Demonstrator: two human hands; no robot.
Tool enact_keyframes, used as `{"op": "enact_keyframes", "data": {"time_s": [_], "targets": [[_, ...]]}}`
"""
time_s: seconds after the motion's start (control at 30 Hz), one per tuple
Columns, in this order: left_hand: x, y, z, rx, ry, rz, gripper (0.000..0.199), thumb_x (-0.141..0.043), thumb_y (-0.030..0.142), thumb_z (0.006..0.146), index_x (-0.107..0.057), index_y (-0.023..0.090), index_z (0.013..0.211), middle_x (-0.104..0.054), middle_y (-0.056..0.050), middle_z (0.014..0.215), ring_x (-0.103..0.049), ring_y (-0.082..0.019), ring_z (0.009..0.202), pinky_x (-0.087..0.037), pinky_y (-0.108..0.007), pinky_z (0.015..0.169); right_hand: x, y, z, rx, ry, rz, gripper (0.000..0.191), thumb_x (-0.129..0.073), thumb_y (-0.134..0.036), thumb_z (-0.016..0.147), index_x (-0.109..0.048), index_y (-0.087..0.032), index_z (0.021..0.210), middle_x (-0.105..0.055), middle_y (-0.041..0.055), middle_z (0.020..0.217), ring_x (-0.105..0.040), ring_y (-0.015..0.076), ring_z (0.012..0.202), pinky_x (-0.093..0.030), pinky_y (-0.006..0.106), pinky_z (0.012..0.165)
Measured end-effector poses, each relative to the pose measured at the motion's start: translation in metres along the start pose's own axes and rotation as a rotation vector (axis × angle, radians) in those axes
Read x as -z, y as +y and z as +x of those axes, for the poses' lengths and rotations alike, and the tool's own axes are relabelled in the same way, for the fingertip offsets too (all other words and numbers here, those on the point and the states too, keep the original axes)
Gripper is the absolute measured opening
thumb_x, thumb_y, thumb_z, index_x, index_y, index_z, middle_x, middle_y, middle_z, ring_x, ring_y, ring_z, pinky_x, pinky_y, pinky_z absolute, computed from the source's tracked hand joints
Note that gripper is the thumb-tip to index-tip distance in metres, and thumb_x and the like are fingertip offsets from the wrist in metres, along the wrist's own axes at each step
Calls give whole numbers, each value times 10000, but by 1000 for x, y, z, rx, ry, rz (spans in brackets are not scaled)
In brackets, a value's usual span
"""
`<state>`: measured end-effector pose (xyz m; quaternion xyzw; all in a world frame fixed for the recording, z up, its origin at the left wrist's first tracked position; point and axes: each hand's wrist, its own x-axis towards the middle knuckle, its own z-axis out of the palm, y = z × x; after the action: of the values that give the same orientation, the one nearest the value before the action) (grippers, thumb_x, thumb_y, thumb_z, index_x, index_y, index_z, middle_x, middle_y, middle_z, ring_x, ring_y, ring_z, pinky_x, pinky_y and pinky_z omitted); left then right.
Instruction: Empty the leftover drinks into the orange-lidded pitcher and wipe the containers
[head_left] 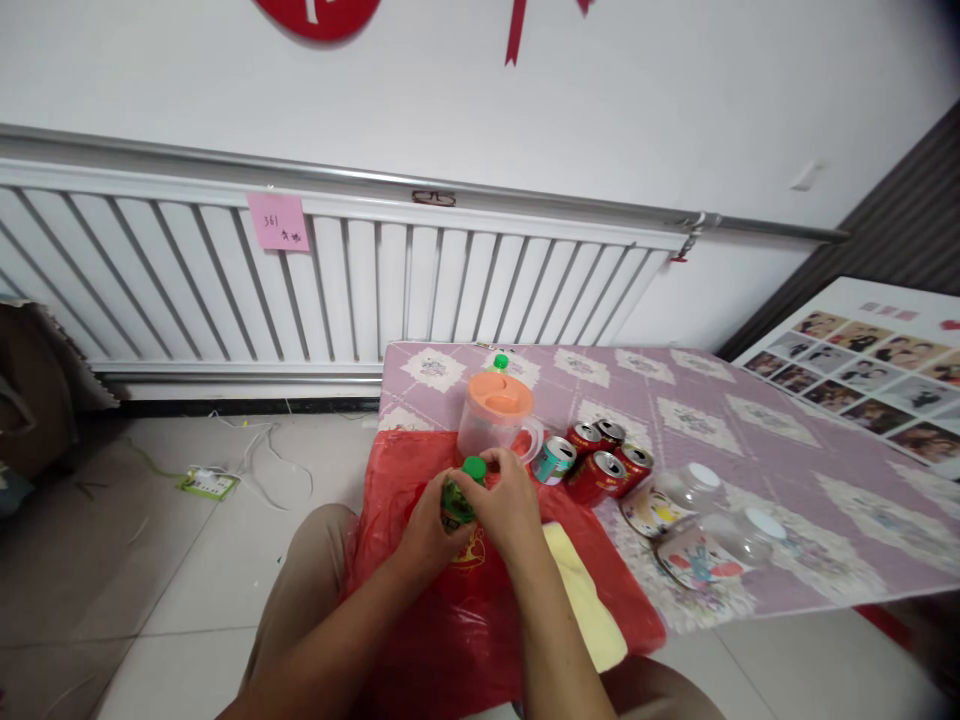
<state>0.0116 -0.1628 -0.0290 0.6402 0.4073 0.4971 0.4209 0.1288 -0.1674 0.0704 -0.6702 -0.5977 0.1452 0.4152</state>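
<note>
A small green bottle point(458, 500) with a green cap point(474, 467) stands upright between my hands, over a red plastic sheet point(390, 480). My left hand point(429, 522) is wrapped round the bottle's body. From the other side my right hand point(513, 502) closes on the bottle's top, thumb and fingers beside the cap. My fingers and palms hide much of the bottle. Just behind it stands a clear plastic pitcher point(480, 435) with an orange lid point(501, 394). Near my right forearm lies a folded yellow cloth point(585, 598).
Several drink cans, among them a teal can point(555, 460) and a red can point(596, 480), stand right of the pitcher. Two clear jars with white lids point(701, 550) lie further right on the patterned tablecloth point(705, 425). Another green-capped bottle point(500, 362) is behind the pitcher. A radiator point(360, 290) lines the wall.
</note>
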Motion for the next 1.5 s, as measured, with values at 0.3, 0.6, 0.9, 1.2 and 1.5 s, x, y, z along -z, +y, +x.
{"op": "enact_keyframes", "data": {"time_s": [0.3,0.6,0.9,1.2,1.5], "targets": [[1,-2,-1,-19,11,19,695,-728,147,710,-449,207,1344,-576,-119,1343,-579,-261,1227,-476,-452,1053,3,16,-6,41,-181,449,394,-579,-388,833,-660,-230,1184,-640,83,1286,-571,248,1214,-437,425,1025],[2,-5,-1,-17,4,9,673,-726,131,699,-461,194,1316,-582,-129,1315,-577,-276,1223,-470,-480,1052,-15,4,-8,-185,2,471,326,-722,-406,663,-593,-218,896,-661,24,864,-615,207,803,-507,373,773],[2,0,-1,-25,-9,-27,674,-711,134,705,-455,199,1325,-586,-128,1322,-589,-267,1207,-487,-456,1036,-21,7,-18,-138,-11,650,683,-714,-433,705,-495,-220,1316,-598,121,1309,-600,252,1141,-480,427,979],[2,-2,-1,-49,0,10,658,-719,193,747,-438,202,1342,-568,-129,1336,-566,-267,1231,-450,-470,1069,-15,23,-37,-64,100,641,412,-592,-533,868,-694,-214,1108,-686,102,1216,-600,261,1175,-454,428,1029],[3,0,-2,-43,2,24,655,-718,220,758,-436,205,1350,-572,-119,1343,-571,-254,1231,-457,-437,1062,-15,18,-38,-26,46,584,510,-490,-579,924,-638,-213,1247,-619,108,1360,-540,247,1287,-397,424,1101]]}}
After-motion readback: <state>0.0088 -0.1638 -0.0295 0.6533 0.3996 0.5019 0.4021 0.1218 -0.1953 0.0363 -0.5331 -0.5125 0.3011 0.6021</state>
